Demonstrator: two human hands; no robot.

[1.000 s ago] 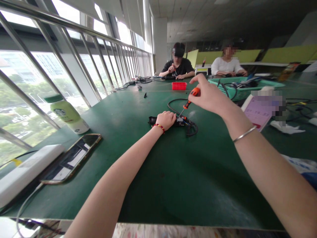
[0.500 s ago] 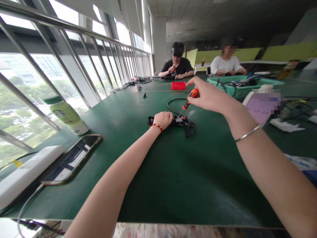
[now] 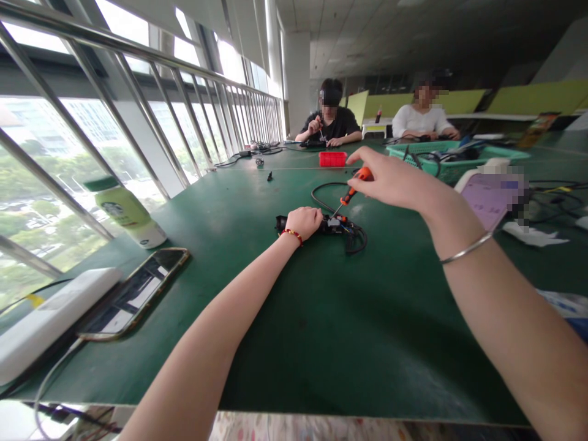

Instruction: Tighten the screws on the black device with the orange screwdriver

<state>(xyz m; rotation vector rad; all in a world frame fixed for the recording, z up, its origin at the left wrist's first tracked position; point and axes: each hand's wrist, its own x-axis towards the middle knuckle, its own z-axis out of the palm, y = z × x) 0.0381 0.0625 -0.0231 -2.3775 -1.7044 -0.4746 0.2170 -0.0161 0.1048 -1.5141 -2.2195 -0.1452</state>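
Note:
Under my left hand lies a black device with exposed wiring, its fingers closed around the body. A black cable loops out from the device on the table. My right hand grips the orange and black handle of a screwdriver. The screwdriver slants down to the left, and its metal tip meets the device just right of my left hand. Exactly which spot the tip touches is too small to make out.
On the green table a red basket and a teal basket of parts stand farther back. A bottle, a phone and a white power strip lie left. Another phone leans at right. Two people sit opposite.
Both hands hold almost the same pose, with the screwdriver tip still at the device. The whole view has shifted very slightly.

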